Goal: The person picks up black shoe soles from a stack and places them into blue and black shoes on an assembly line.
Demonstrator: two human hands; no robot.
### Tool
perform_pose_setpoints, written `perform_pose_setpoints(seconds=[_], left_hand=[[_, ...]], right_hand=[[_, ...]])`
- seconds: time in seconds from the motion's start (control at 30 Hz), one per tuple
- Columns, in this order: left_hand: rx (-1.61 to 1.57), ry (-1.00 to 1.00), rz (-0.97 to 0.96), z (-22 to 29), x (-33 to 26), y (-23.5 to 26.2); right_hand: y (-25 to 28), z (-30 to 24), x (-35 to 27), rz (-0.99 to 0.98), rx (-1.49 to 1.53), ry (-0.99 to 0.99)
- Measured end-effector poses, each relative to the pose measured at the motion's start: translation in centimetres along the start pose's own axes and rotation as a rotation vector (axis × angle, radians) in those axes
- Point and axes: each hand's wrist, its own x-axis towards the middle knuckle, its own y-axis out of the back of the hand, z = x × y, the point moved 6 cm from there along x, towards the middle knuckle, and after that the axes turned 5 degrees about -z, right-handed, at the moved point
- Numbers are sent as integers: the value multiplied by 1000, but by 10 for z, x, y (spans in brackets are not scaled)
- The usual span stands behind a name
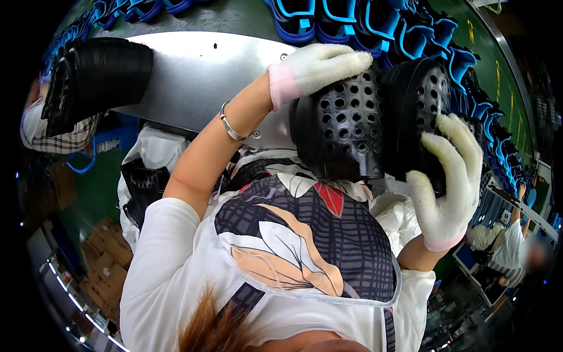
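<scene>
Left fingers (343, 63) flat, right fingers (444, 152) curled on perforated black pieces (349, 132); grasp unclear. Likely mid-handling; layered black stack (108, 76) at metal counter's (229, 76) left end.

No words or numbers can be read clearly. Toward two o'clock, yellow marks (471, 31) stand on the green work surface (486, 63), near its outer edge; they are too small and slanted to make out, and whether they are letters is unclear. Toward eight o'clock, a small pale patch (106, 271) on the stacked brown cardboard cartons (101, 253) may be a label, but it is illegible.
</scene>
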Motion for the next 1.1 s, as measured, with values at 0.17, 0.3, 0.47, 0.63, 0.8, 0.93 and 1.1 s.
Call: perform_pose_setpoints(seconds=[0.17,0.3,0.47,0.63,0.8,0.93,1.1], left_hand=[[68,-77,-28,10,-5,-7],[142,-141,62,14,-8,-8],[154,-151,69,13,-7,-11],[153,-186,88,15,-9,-10],[144,-135,104,11,-10,-8],[176,-178,97,13,-9,-10],[77,-210,220,22,-18,6]], right_hand=[[5,-33,6,-126,-162,237],[-8,-46,8,-206,-214,266],[-15,-45,11,-276,-238,257],[-17,-47,17,-299,-247,287],[-19,-47,19,-259,-265,270],[-22,-47,18,-280,-221,291],[-9,-48,21,-327,-156,286]])
